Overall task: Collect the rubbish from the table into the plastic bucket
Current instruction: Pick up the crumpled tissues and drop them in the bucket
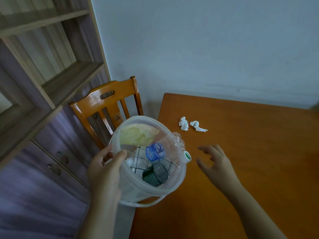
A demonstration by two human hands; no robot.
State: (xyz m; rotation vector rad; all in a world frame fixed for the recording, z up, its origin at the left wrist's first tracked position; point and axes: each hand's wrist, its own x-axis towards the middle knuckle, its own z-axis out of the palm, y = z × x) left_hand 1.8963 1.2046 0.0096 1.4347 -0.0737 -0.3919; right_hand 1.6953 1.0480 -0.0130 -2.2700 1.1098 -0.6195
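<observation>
Two tissue wads [184, 123] lie on the worktop [250, 161], well beyond the bucket [148, 188]. Left hand [103, 169] grips the bucket rim at the worktop edge, bottle [155, 151] inside. Right hand [216, 162] empty, fingers [205, 149] spread. Mid-collection, I'd say; next: reach forward, pinch a wad.

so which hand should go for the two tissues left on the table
The right hand: it is empty, fingers spread above the table, nearer the two crumpled tissues. The left hand grips the plastic bucket by its rim, so it is probably best left holding it.
</observation>
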